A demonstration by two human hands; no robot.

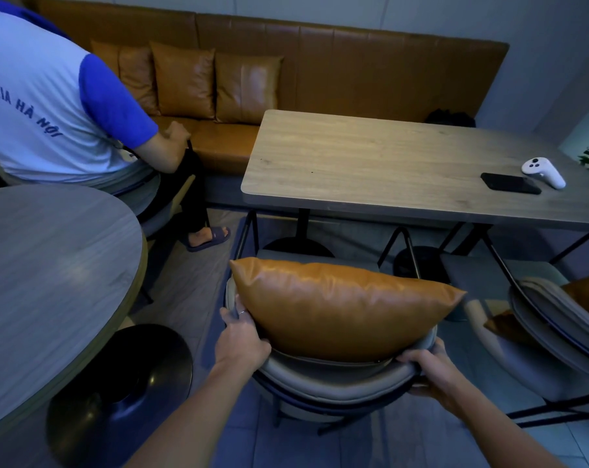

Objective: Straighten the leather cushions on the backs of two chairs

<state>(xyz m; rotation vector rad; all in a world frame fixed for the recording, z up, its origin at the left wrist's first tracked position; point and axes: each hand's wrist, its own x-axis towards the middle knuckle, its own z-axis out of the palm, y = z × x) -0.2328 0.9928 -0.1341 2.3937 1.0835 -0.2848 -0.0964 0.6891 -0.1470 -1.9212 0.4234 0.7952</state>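
Observation:
An orange leather cushion (340, 305) stands on edge against the curved grey back of the near chair (333, 376), leaning slightly to the left. My left hand (240, 336) grips the chair back's left rim, fingers touching the cushion's lower left corner. My right hand (428, 366) holds the chair back's right rim just below the cushion's lower right side. A second grey chair (553, 319) stands at the right edge, with another orange cushion (587, 292) partly visible in it, slumped low.
A rectangular wooden table (387, 163) stands beyond the chairs, with a black phone (511, 183) and a white controller (543, 170) on it. A round table (43, 282) is at the left. A seated person (49, 96) is at far left. An orange bench (353, 69) with cushions lines the wall.

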